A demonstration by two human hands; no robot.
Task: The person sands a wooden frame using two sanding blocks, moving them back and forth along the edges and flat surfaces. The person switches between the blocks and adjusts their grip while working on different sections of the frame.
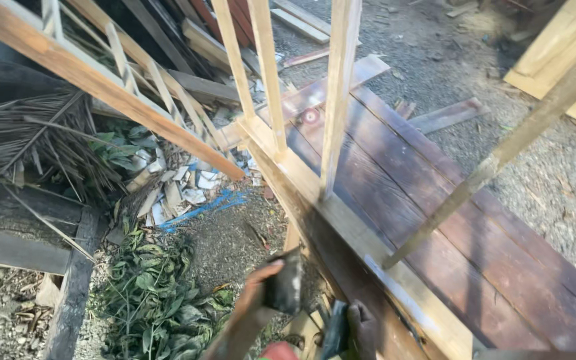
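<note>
While left hand (pixel 261 293) grips dark block (pixel 287 283), right hand (pixel 358 327) clenches dark tool (pixel 335 330), beside wooden frame (pixel 341 220).

Wood frame (pixel 315 180) stands on planks (pixel 448 207); leaves (pixel 155 300) & scrap pile (pixel 175 187) left, gravel (pixel 555 180) right.

Dark plank platform (pixel 475 220) carries a pale wooden frame (pixel 341 220) on gravel (pixel 555 180).
</note>
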